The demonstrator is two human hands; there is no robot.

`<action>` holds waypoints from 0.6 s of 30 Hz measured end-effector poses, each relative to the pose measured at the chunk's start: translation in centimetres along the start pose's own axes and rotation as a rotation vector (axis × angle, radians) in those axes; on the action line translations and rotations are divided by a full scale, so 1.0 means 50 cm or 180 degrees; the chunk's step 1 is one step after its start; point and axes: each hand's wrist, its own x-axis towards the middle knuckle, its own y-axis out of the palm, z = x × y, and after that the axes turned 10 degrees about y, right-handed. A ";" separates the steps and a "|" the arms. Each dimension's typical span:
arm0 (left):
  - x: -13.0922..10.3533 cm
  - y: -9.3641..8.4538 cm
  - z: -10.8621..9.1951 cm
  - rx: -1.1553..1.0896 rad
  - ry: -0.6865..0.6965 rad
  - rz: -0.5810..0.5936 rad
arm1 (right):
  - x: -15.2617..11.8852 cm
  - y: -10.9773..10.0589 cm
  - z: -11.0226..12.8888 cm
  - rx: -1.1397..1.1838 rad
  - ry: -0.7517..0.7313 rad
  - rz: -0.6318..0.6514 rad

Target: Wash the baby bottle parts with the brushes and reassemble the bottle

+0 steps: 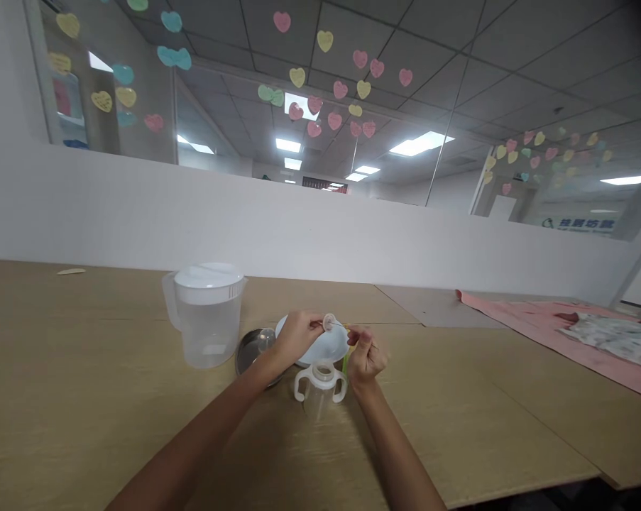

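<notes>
My left hand (299, 335) pinches a small round clear piece (329, 323) above a white bowl (320, 349). Close on its right, my right hand (368, 355) is closed, fingertips on a thin stick-like item that points at the round piece; its exact shape is too small to tell. Below and between the hands stands an upright clear bottle (320, 401) with a white two-handled collar (323, 376) and an open top. A metal dish (245, 353) holding a clear part (266, 339) lies left of the bowl, partly hidden by my left forearm.
A lidded clear pitcher (209, 319) stands on the wooden table (86, 397) left of the dish. Something yellow-green (346, 363) shows beside my right hand. A pink cloth (533, 326) with a patterned cloth (612, 337) lies far right. A white wall (245, 227) rises behind.
</notes>
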 end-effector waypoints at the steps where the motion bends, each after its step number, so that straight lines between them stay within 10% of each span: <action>1: 0.000 0.001 -0.009 0.0055 0.0080 0.0040 | 0.000 0.001 0.000 -0.0003 -0.0050 0.0040; 18: -0.004 0.010 0.023 0.0500 0.0228 0.0284 | 0.020 -0.008 -0.015 -0.0692 -0.0087 0.0319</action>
